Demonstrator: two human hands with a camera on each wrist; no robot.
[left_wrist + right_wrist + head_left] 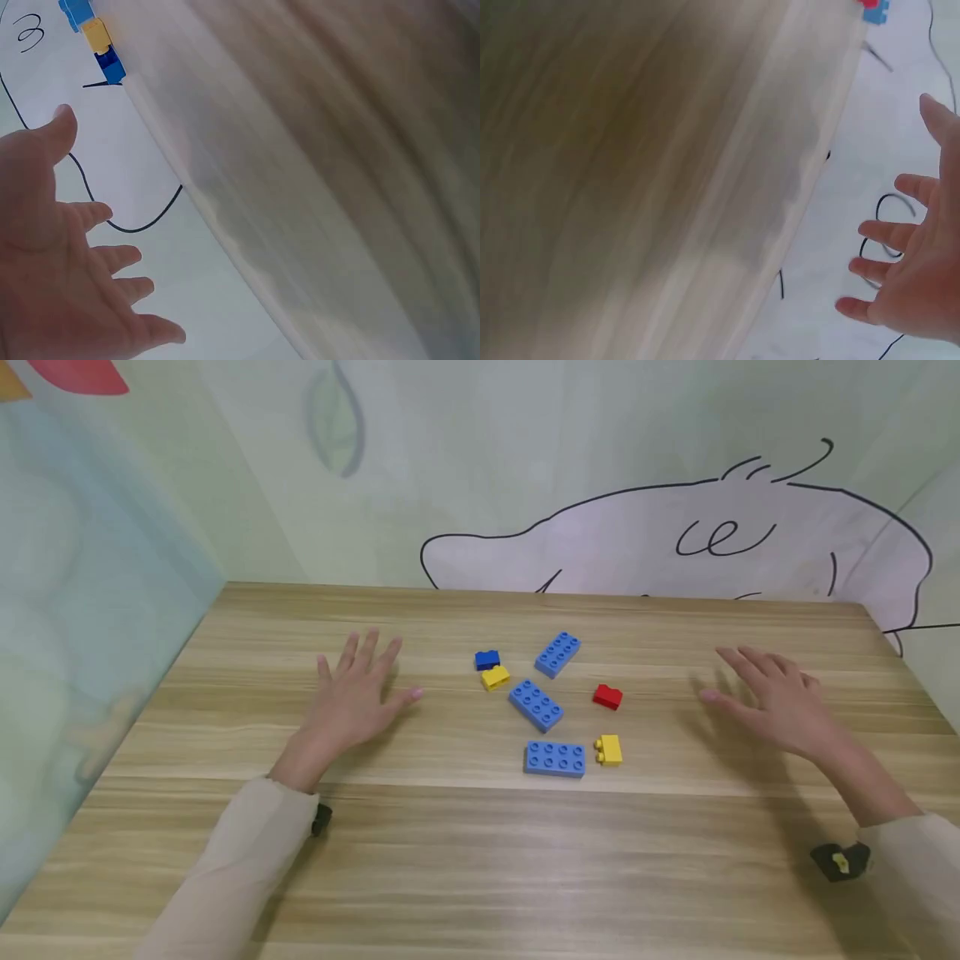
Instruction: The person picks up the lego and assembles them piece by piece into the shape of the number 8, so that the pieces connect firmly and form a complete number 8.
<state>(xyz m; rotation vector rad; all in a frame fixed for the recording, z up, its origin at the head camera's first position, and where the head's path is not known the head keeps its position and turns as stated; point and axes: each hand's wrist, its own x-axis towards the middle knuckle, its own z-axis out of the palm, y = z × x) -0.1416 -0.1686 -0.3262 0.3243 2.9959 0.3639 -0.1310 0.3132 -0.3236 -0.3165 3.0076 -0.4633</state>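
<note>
My left hand (348,697) is spread out left of the toy bricks, holding nothing. To their right my right hand (780,702) hovers over the table with fingers extended, also holding nothing. Between the hands lie three light blue eight-stud bricks: an upper one (558,654), a middle one (536,705) and a lower one (555,759). A small dark blue brick (487,660) touches or nearly touches a small yellow brick (495,677); this pair is nearest my left hand. Toward my right hand are a small red brick (607,697) and another yellow brick (609,750) tipped on its side.
The wood-grain table (420,860) extends under both arms. Behind it hangs a pale backdrop (487,460) with a line-drawn cartoon animal, meeting the table's far edge. A dark wrist device (842,862) shows at the right cuff.
</note>
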